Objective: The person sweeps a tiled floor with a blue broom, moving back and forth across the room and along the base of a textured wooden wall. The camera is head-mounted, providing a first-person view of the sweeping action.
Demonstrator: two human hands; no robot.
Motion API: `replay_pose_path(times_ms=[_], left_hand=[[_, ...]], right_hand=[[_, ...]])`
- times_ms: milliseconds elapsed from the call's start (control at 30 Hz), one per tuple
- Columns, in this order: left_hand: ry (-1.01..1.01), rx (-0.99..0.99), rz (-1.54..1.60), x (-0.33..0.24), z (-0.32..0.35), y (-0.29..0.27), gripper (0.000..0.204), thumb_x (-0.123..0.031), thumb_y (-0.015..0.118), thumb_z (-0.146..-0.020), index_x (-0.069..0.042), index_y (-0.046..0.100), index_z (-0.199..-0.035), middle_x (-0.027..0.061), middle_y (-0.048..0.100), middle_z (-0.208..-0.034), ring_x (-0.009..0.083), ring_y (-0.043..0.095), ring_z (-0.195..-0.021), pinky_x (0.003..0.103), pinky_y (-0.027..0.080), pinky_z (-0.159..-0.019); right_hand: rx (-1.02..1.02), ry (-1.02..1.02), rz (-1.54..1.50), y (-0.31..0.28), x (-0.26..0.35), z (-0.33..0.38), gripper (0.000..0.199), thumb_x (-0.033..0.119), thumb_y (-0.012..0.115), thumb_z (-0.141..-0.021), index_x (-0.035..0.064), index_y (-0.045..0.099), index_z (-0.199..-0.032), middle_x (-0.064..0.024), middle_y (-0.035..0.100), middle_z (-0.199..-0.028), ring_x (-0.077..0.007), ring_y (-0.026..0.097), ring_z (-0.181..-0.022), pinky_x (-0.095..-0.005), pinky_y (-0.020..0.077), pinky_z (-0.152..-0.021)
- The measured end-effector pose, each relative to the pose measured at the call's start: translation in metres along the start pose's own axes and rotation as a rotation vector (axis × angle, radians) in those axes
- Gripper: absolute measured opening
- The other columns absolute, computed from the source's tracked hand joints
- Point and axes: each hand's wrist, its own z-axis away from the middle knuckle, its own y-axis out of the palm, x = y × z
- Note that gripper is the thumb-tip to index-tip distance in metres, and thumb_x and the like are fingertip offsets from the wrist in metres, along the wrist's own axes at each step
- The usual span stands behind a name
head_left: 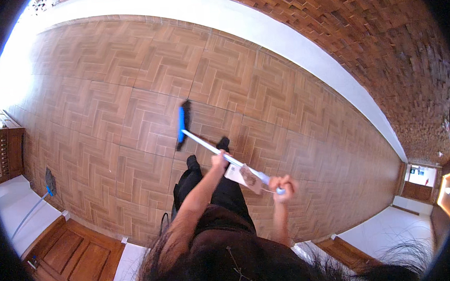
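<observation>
evidently | left hand (pixel 220 160) (outstretched) grasping broom handle (pixel 201 141) | right hand (pixel 283 187) clutching its end

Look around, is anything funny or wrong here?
Maybe one thing: a flat, white-and-brown rectangular tag seems to hang from the white-handled blue broom, between the left hand and right hand. It's a bit odd because tags usually come off before use. I see no spill on the brown herringbone-patterned floor.

Head cam, approx. straight down.
</observation>
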Motion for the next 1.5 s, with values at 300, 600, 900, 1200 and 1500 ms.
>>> replay_pose_path(times_ms=[300, 600, 900, 1200, 1500], left_hand=[[0.310, -0.546, -0.129, -0.172, -0.123, -0.013, 0.021, -0.018, 0.043, -0.079, -0.002, 0.046, -0.066, 0.0048, 0.046, -0.054, 0.0166, 0.045, -0.048, 0.031, 0.038, -0.044], [-0.037, 0.145, -0.269, -0.083, -0.049, 0.325, 0.020, -0.022, 0.044, -0.075, -0.006, 0.051, -0.067, 0.0044, 0.045, -0.050, 0.0120, 0.040, -0.038, 0.025, 0.031, -0.032], [-0.171, 0.075, -0.196, -0.054, -0.135, 0.406, 0.022, -0.024, 0.047, -0.076, -0.006, 0.053, -0.064, 0.0084, 0.056, -0.057, 0.0123, 0.044, -0.036, 0.025, 0.030, -0.030], [0.260, -0.421, -0.062, -0.228, -0.252, 0.266, 0.014, -0.011, 0.050, -0.075, 0.001, 0.050, -0.067, 0.0109, 0.052, -0.055, 0.0198, 0.051, -0.047, 0.031, 0.042, -0.043], [0.250, -0.446, -0.125, -0.357, -0.269, 0.347, 0.023, -0.022, 0.044, -0.075, -0.003, 0.048, -0.064, 0.0074, 0.046, -0.054, 0.0179, 0.044, -0.047, 0.032, 0.036, -0.044]], right_hand=[[0.132, 0.196, -0.140, 0.065, -0.131, -0.130, 0.016, 0.009, 0.033, -0.068, 0.0066, 0.032, -0.052, -0.0087, 0.038, -0.042, -0.0166, 0.035, -0.037, -0.0301, 0.0345, -0.045], [-0.066, -0.183, 0.022, -0.019, 0.106, -0.344, 0.015, 0.014, 0.035, -0.067, 0.0081, 0.029, -0.054, -0.0045, 0.033, -0.035, -0.0108, 0.030, -0.029, -0.0248, 0.0294, -0.032], [0.256, -0.172, 0.225, -0.002, 0.066, -0.399, 0.012, 0.004, 0.031, -0.062, 0.0022, 0.029, -0.050, -0.0134, 0.039, -0.039, -0.0154, 0.033, -0.033, -0.0314, 0.0361, -0.037], [0.324, 0.085, -0.031, 0.080, -0.106, -0.433, 0.007, 0.004, 0.029, -0.061, 0.0049, 0.028, -0.054, -0.0092, 0.037, -0.041, -0.0150, 0.033, -0.035, -0.0320, 0.0356, -0.042], [0.113, -0.011, 0.116, 0.145, -0.113, -0.538, 0.016, 0.010, 0.033, -0.069, 0.0056, 0.037, -0.055, -0.0086, 0.042, -0.043, -0.0148, 0.040, -0.035, -0.0302, 0.0395, -0.041]])
